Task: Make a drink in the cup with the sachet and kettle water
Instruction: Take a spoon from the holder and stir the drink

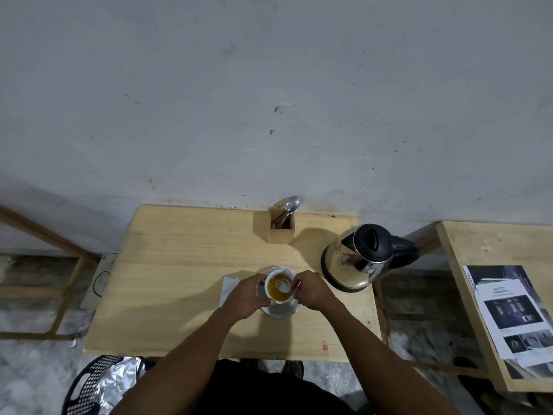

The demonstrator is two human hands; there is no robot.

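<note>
A white cup [270, 281] stands on a white saucer [282, 310] near the middle of the wooden table [185, 265]. Orange-yellow liquid fills the cup. My left hand [247, 296] wraps around the cup's left side. My right hand [311, 290] grips a metal spoon [286, 288] whose bowl is dipped in the liquid. The steel kettle [357, 259] with a black lid sits on its base to the right of the cup. A white paper piece [228, 287], perhaps the sachet, lies partly hidden under my left hand.
A wooden holder [280, 226] with a spoon and fork stands at the table's back edge against the wall. A second table on the right carries printed sheets [511, 313]. A black basket [92, 381] with foil sits on the floor at lower left.
</note>
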